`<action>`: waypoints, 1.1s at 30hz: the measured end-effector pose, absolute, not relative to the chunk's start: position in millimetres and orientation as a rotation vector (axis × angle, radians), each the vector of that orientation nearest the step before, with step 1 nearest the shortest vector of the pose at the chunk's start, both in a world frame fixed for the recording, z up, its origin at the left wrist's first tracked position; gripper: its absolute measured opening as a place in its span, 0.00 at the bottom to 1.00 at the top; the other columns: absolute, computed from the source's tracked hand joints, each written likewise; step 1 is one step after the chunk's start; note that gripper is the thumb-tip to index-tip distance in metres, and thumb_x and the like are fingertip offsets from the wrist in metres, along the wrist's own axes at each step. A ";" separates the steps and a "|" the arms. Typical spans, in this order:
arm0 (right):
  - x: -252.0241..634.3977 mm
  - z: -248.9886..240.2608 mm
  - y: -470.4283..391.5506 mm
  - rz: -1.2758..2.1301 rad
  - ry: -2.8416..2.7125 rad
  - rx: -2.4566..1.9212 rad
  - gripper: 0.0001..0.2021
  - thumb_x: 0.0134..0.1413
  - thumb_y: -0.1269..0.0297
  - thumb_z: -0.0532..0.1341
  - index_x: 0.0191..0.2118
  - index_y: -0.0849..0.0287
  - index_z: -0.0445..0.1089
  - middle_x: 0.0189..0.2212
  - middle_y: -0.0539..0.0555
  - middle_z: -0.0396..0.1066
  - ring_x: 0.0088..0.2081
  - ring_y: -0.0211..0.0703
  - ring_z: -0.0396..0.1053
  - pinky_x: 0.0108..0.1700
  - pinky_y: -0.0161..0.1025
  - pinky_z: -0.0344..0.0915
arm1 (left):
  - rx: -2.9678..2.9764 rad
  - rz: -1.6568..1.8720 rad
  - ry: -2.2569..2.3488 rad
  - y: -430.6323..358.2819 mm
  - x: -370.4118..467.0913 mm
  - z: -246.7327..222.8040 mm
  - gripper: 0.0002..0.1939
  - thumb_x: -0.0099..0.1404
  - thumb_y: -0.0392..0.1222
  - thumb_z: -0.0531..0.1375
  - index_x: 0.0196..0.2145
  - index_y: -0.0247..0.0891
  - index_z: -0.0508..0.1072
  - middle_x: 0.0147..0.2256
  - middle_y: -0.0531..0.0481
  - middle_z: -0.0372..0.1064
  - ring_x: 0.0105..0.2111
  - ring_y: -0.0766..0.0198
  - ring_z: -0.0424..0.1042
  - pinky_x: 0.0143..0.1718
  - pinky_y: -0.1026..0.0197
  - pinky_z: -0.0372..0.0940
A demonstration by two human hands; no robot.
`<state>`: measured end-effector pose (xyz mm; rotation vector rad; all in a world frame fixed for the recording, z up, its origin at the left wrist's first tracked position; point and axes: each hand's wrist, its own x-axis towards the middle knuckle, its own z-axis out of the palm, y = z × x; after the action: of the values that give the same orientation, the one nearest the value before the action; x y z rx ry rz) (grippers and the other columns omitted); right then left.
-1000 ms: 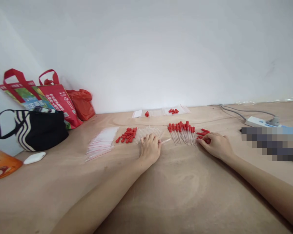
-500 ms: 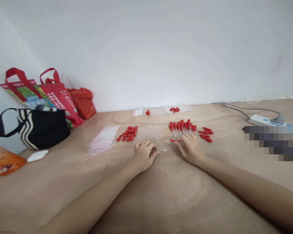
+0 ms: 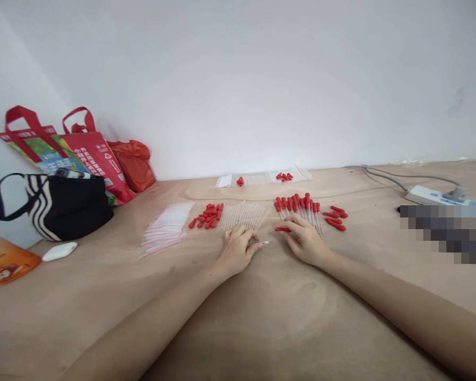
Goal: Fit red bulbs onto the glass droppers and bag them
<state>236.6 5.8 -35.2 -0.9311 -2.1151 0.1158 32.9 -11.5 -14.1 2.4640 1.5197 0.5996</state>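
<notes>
My left hand point(image 3: 239, 250) is closed on a clear glass dropper tube point(image 3: 265, 243), whose end sticks out to the right past the thumb. In my right hand point(image 3: 304, 242) a red rubber dropper bulb point(image 3: 283, 229) is pinched, pointing left toward the tube; the two are apart. Just beyond my left hand lies a row of clear tubes point(image 3: 244, 214), with a pile of loose red bulbs point(image 3: 209, 216) to its left. Behind my right hand are several tubes with red bulbs fitted point(image 3: 297, 203). More loose red bulbs point(image 3: 335, 222) lie to the right.
Clear zip bags point(image 3: 166, 227) are stacked at the left. Near the wall lie a few bulbs point(image 3: 284, 177) and tubes on plastic bags. A black bag point(image 3: 71, 206), shopping bags point(image 3: 103, 164) and a white case point(image 3: 59, 251) stand left; a power strip point(image 3: 428, 194) lies right.
The red bulb in my right hand shows more of its length beyond the fingertips. Less of the tube sticks out from my left hand. The camera view has shifted slightly.
</notes>
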 end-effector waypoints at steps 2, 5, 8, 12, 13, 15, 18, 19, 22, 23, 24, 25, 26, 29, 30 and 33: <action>235.8 -34.3 5.1 0.135 -2.124 -0.937 0.09 0.51 0.70 0.52 0.37 0.57 0.65 0.33 0.56 0.63 0.34 0.41 0.63 0.34 0.40 0.62 | 2.455 0.599 1.541 -10.9 32.9 -14.7 0.04 0.59 0.40 0.56 0.31 0.37 0.66 0.34 0.50 0.64 0.39 0.59 0.62 0.41 0.55 0.50; 235.2 -33.1 4.1 0.153 -2.136 -0.932 0.08 0.51 0.69 0.53 0.36 0.58 0.66 0.33 0.56 0.64 0.33 0.41 0.64 0.33 0.39 0.62 | 2.457 0.633 1.555 -10.2 32.8 -16.1 0.03 0.60 0.38 0.54 0.29 0.36 0.64 0.33 0.51 0.65 0.38 0.61 0.63 0.40 0.55 0.50; 235.1 -31.9 2.8 0.193 -2.159 -0.925 0.07 0.51 0.69 0.53 0.36 0.58 0.66 0.31 0.55 0.65 0.32 0.40 0.64 0.33 0.39 0.62 | 2.505 0.716 1.492 -10.3 31.9 -17.3 0.04 0.62 0.37 0.51 0.30 0.37 0.63 0.31 0.53 0.66 0.35 0.63 0.63 0.40 0.56 0.49; 233.4 -30.1 -0.6 0.266 -2.172 -0.891 0.07 0.52 0.68 0.53 0.36 0.58 0.67 0.31 0.54 0.65 0.31 0.39 0.64 0.33 0.38 0.62 | 2.563 0.786 1.438 -10.7 30.6 -17.5 0.06 0.64 0.40 0.49 0.31 0.37 0.62 0.30 0.54 0.66 0.34 0.64 0.64 0.41 0.56 0.47; 232.7 -29.5 -1.8 0.280 -2.171 -0.877 0.07 0.52 0.68 0.53 0.35 0.58 0.67 0.31 0.54 0.66 0.32 0.39 0.64 0.33 0.38 0.62 | 2.568 0.793 1.437 -10.9 30.4 -17.4 0.06 0.64 0.40 0.49 0.31 0.37 0.62 0.29 0.54 0.67 0.33 0.64 0.64 0.41 0.56 0.47; 230.9 -28.3 -4.1 0.307 -2.166 -0.848 0.06 0.52 0.69 0.53 0.35 0.58 0.67 0.31 0.54 0.66 0.33 0.39 0.65 0.34 0.37 0.63 | 2.577 0.804 1.429 -11.1 30.1 -17.3 0.06 0.64 0.40 0.50 0.31 0.37 0.62 0.29 0.54 0.67 0.33 0.65 0.65 0.41 0.57 0.46; 228.7 -26.6 -6.6 0.346 -2.148 -0.820 0.06 0.52 0.69 0.53 0.34 0.58 0.66 0.31 0.54 0.66 0.33 0.38 0.65 0.33 0.36 0.63 | 2.590 0.810 1.409 -11.5 29.9 -17.3 0.06 0.64 0.40 0.50 0.31 0.37 0.62 0.29 0.55 0.68 0.31 0.66 0.66 0.40 0.57 0.46; 228.2 -26.3 -6.9 0.357 -2.143 -0.812 0.06 0.51 0.69 0.53 0.34 0.58 0.66 0.31 0.54 0.66 0.32 0.38 0.65 0.33 0.36 0.63 | 2.592 0.810 1.398 -11.6 29.9 -17.2 0.06 0.64 0.40 0.50 0.31 0.37 0.62 0.28 0.55 0.68 0.30 0.66 0.66 0.40 0.57 0.46; 227.4 -25.9 -6.7 0.388 -2.133 -0.785 0.06 0.52 0.70 0.53 0.34 0.58 0.66 0.30 0.54 0.67 0.32 0.38 0.65 0.32 0.35 0.64 | 2.599 0.818 1.357 -11.9 30.3 -16.6 0.07 0.64 0.41 0.49 0.30 0.37 0.62 0.27 0.56 0.69 0.28 0.68 0.66 0.41 0.57 0.46; 227.3 -26.0 -6.3 0.396 -2.132 -0.772 0.06 0.52 0.69 0.53 0.34 0.58 0.66 0.31 0.54 0.67 0.32 0.38 0.66 0.33 0.36 0.64 | 2.606 0.820 1.340 -11.9 30.6 -16.3 0.08 0.64 0.42 0.49 0.29 0.37 0.62 0.27 0.57 0.69 0.27 0.68 0.66 0.41 0.57 0.46; 227.3 -26.2 -5.9 0.402 -2.131 -0.762 0.06 0.52 0.69 0.53 0.35 0.58 0.67 0.31 0.54 0.68 0.33 0.38 0.66 0.34 0.36 0.64 | 2.615 0.824 1.325 -12.0 30.8 -16.0 0.09 0.64 0.42 0.49 0.29 0.37 0.63 0.26 0.57 0.69 0.27 0.68 0.66 0.41 0.57 0.46; 227.3 -26.5 -5.5 0.407 -2.132 -0.752 0.07 0.53 0.68 0.53 0.35 0.58 0.67 0.32 0.54 0.69 0.33 0.38 0.67 0.35 0.36 0.65 | 2.623 0.828 1.310 -12.0 31.0 -15.9 0.10 0.64 0.43 0.49 0.28 0.37 0.63 0.26 0.56 0.69 0.26 0.68 0.66 0.41 0.57 0.46; 227.4 -26.8 -5.2 0.412 -2.134 -0.741 0.07 0.53 0.67 0.53 0.36 0.58 0.67 0.32 0.54 0.69 0.34 0.38 0.67 0.36 0.36 0.65 | 2.630 0.833 1.298 -12.0 31.1 -15.8 0.10 0.64 0.43 0.49 0.28 0.37 0.64 0.26 0.56 0.69 0.26 0.68 0.66 0.41 0.57 0.46; 227.8 -27.9 -5.1 0.416 -2.144 -0.717 0.08 0.53 0.65 0.53 0.36 0.57 0.68 0.32 0.54 0.70 0.33 0.38 0.68 0.35 0.36 0.65 | 2.641 0.854 1.273 -11.6 31.1 -16.6 0.11 0.64 0.44 0.49 0.27 0.37 0.65 0.25 0.56 0.70 0.25 0.69 0.66 0.41 0.58 0.47; 228.1 -28.2 -5.3 0.411 -2.145 -0.711 0.08 0.53 0.65 0.53 0.35 0.57 0.68 0.32 0.54 0.70 0.33 0.37 0.68 0.35 0.36 0.65 | 2.642 0.862 1.265 -11.4 30.9 -17.1 0.11 0.64 0.44 0.50 0.27 0.37 0.65 0.25 0.56 0.70 0.24 0.69 0.66 0.41 0.58 0.47; 228.8 -28.7 -6.2 0.376 -2.144 -0.698 0.08 0.54 0.65 0.53 0.36 0.57 0.68 0.30 0.54 0.70 0.31 0.37 0.68 0.34 0.35 0.65 | 2.636 0.879 1.238 -10.6 30.2 -18.7 0.11 0.63 0.44 0.51 0.26 0.38 0.65 0.25 0.57 0.70 0.23 0.70 0.65 0.40 0.59 0.47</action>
<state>228.8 -6.2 -28.7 -0.6979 -2.1442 0.3760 30.2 -10.6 -18.7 2.6364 1.2383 0.8794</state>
